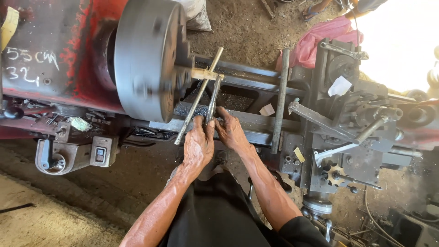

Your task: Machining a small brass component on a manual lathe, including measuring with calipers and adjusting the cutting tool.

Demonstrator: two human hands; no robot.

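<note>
Machine w'shop: lathe (283,132), dirt floor (55,215)

**Tight quarters at the chuck, open bed to the right**

Both hands sit close together at the near edge of the lathe bed (256,123), left hand (199,144) beside right hand (231,132). Just to their left the big grey chuck (146,59) walls off that side. A long steel rod (199,96) slants across the short workpiece (203,73) and blocks a straight reach to it; a dark tool (212,103) stands alongside. Between chuck and the upright bar (280,100) the bed shows an open stretch. Beyond that bar, the carriage (347,132) with its handles crowds the right end.
</note>
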